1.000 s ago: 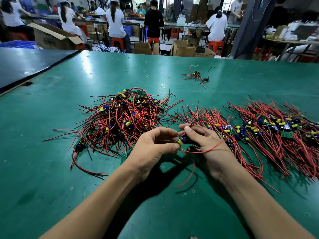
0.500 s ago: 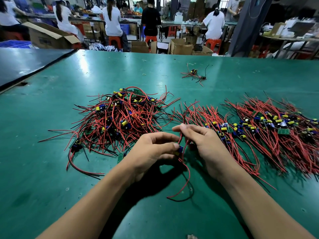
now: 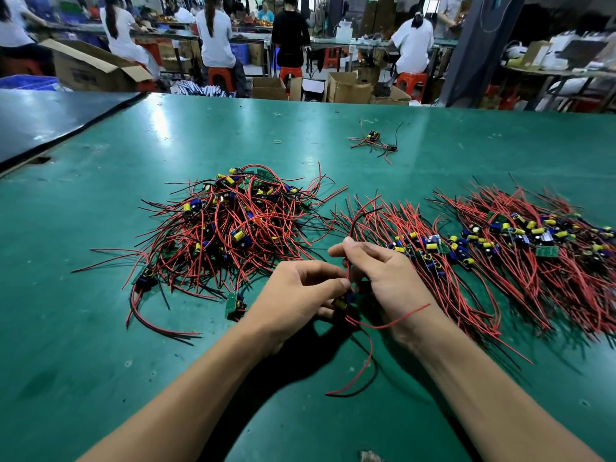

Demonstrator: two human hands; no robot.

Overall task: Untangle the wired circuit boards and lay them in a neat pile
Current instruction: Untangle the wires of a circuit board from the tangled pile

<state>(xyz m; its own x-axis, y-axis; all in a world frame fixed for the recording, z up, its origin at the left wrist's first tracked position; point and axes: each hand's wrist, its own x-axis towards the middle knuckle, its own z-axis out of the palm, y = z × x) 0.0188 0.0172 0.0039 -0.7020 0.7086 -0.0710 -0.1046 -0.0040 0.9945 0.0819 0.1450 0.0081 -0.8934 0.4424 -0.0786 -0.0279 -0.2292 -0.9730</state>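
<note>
A single wired circuit board is being held over the green table, in front of the person and between the two hands. It is being gripped by the curled fingers and thumb of the left hand, with its yellow and blue parts showing at the fingertips. One red wire is being pinched upright between the thumb and forefinger of the right hand, while the other leads are being left to trail down onto the table and across the right wrist. The tangled heap is lying beyond the left hand, with a loose board at its near edge. Two combed-out piles are lying to the right: the nearer pile just beside the right hand, the farther pile past it. A small stray cluster is lying well apart, towards the table's far side.
</note>
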